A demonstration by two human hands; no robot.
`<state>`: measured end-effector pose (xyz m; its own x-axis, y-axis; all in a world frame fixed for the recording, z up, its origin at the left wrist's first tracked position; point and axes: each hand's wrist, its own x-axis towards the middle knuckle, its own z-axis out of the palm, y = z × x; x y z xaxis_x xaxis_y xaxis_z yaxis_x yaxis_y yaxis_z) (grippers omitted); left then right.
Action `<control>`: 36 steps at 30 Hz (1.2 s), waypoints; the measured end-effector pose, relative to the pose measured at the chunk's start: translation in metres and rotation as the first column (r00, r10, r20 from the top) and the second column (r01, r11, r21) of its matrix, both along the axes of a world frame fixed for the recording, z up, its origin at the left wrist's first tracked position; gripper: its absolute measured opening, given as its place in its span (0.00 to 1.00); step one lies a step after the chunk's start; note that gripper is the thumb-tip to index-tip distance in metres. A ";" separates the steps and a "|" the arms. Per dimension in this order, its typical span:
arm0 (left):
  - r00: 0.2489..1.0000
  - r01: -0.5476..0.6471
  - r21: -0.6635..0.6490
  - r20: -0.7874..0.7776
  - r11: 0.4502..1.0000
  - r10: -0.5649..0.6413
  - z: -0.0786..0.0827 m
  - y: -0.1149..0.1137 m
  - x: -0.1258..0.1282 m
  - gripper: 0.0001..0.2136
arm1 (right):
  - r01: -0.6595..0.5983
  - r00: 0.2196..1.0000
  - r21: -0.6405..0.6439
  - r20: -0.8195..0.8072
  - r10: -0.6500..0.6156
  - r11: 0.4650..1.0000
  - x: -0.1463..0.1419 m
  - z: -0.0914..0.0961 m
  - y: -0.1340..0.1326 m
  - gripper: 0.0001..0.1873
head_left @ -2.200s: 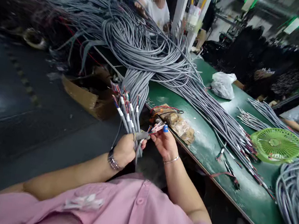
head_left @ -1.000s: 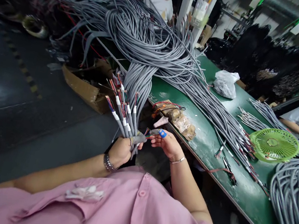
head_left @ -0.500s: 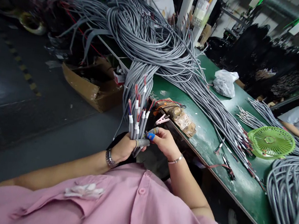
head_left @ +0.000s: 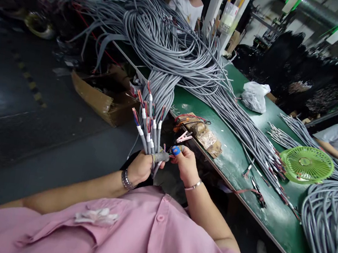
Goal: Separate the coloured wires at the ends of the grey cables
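My left hand [head_left: 139,168] is closed round a bunch of grey cable ends [head_left: 147,130] that stand upright, each with a white sleeve and coloured wires at its tip. One more grey cable lies across my left thumb, its thin coloured wires [head_left: 167,150] pointing right. My right hand [head_left: 186,164], with a blue cover on one fingertip, pinches those thin wires just beside my left hand. The cables run back to a big grey cable heap [head_left: 166,44] on the green table [head_left: 233,151].
A taped brown block with clips [head_left: 203,134] lies at the table's near edge. A green fan grille [head_left: 306,164], a white plastic bag [head_left: 254,96] and more cable coils [head_left: 325,228] lie to the right. Other people work at the far end and right. A cardboard box [head_left: 101,97] sits on the floor.
The bunch in my left hand swung upright and has fanned out a little to the left again. My right hand came in against my left and stays at the wire ends.
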<state>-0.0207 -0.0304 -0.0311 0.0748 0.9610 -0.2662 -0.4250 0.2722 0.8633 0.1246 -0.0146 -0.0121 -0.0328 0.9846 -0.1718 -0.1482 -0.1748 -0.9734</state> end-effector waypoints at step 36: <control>0.987 0.084 -0.078 0.145 0.993 -0.072 0.015 0.023 0.012 0.05 | -0.075 0.820 -0.189 -0.571 -0.047 0.979 0.010 -0.005 0.040 0.28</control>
<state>-0.0087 -0.0071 -0.0162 0.1917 0.9254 -0.3269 -0.5161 0.3783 0.7684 0.1342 0.0250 -0.0176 -0.1983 0.9315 -0.3049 -0.6609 -0.3568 -0.6603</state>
